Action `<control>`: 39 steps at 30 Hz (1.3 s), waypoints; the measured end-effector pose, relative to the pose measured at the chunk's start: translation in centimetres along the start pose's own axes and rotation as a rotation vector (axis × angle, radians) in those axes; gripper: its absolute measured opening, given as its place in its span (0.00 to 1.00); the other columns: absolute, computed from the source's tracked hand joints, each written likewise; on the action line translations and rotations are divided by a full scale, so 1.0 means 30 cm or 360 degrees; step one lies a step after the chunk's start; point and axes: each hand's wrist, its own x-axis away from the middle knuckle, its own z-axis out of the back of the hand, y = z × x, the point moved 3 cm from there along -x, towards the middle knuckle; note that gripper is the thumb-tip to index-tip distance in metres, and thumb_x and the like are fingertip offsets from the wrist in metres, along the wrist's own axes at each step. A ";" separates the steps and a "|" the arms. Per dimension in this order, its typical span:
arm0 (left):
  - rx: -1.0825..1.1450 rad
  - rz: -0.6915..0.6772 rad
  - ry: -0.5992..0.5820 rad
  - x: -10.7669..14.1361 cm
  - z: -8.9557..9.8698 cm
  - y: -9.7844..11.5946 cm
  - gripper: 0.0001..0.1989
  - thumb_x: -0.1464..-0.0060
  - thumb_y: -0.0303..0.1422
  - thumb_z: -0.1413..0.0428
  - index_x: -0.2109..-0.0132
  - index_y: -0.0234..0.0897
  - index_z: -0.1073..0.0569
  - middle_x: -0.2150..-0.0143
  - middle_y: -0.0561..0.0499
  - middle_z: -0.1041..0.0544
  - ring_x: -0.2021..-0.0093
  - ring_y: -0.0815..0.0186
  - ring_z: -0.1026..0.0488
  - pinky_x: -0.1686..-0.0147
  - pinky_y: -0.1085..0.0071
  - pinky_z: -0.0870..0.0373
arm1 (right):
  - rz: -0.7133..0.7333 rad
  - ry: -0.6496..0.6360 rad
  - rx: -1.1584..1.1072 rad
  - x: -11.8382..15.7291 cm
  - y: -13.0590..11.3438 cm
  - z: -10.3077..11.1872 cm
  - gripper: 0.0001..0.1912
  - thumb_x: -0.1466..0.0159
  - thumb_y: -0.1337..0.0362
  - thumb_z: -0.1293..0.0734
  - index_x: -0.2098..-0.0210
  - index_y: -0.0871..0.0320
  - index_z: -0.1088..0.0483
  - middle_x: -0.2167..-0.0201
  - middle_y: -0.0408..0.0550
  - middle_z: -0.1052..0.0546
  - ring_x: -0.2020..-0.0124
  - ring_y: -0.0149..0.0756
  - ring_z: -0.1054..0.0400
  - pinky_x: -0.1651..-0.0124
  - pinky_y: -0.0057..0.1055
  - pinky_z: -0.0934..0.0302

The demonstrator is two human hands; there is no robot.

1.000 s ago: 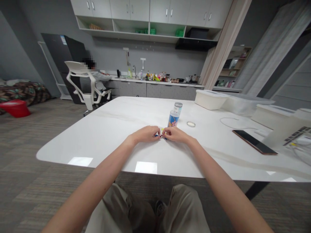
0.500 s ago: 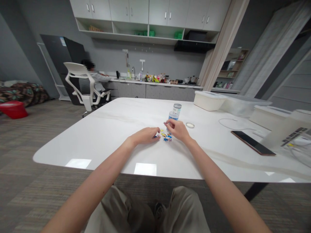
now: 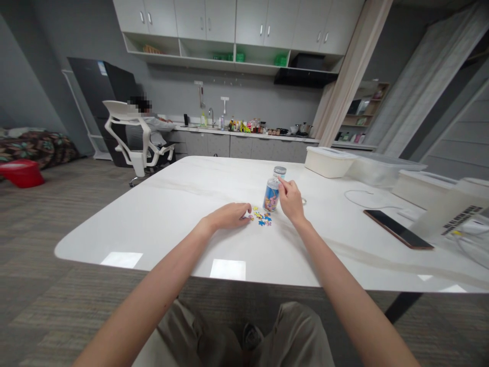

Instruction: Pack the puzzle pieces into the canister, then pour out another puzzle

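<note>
My left hand (image 3: 231, 215) rests on the white table (image 3: 153, 219), thumb and forefinger curled but apart beside small colourful jigsaw puzzle pieces (image 3: 262, 218). These lie in a loose cluster of blue, yellow and pink. Just behind them stands an upright clear can (image 3: 271, 198) with a blue cartoon print. My right hand (image 3: 291, 200) is at the can's upper right rim, fingertips pinched together; whatever they hold is hidden. Behind that can is a second can (image 3: 280, 171) with a silvery top. A round lid (image 3: 304, 201) shows partly behind my right hand.
A phone (image 3: 397, 228) and a white cable (image 3: 359, 192) lie to the right. White bins (image 3: 330, 162) and a clear plastic box (image 3: 382, 171) line the table's far right. A person sits in a white chair (image 3: 128, 135) by the kitchen counter.
My right hand has moved from over the puzzle pieces, where it pinched a small piece, up and right to the can's rim. The printed can shows more fully. My left hand has barely moved.
</note>
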 end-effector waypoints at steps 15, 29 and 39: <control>0.0113 0.0125 -0.0092 0.010 0.005 -0.043 0.12 0.44 0.40 0.45 0.58 0.36 0.28 0.63 0.49 0.25 0.66 0.64 0.29 0.67 0.71 0.38 | 0.0186 -0.1540 0.0018 0.103 -0.050 -0.066 0.20 0.39 0.57 0.34 0.52 0.62 0.27 0.81 0.39 0.32 0.79 0.27 0.42 0.72 0.26 0.52; 0.0301 0.0096 -0.0065 0.002 0.005 -0.040 0.08 0.46 0.36 0.43 0.65 0.37 0.32 0.68 0.52 0.28 0.69 0.66 0.34 0.71 0.72 0.42 | 0.0180 -0.1596 -0.0001 0.115 -0.076 -0.088 0.09 0.41 0.64 0.34 0.64 0.60 0.23 0.80 0.41 0.31 0.77 0.28 0.41 0.72 0.26 0.53; 0.0244 0.0078 -0.0009 0.001 0.008 -0.044 0.07 0.43 0.26 0.50 0.59 0.36 0.29 0.60 0.49 0.24 0.60 0.64 0.29 0.61 0.71 0.36 | 0.0158 -0.1622 -0.0053 0.099 -0.044 -0.049 0.22 0.43 0.61 0.31 0.51 0.64 0.28 0.78 0.39 0.32 0.76 0.28 0.41 0.71 0.27 0.48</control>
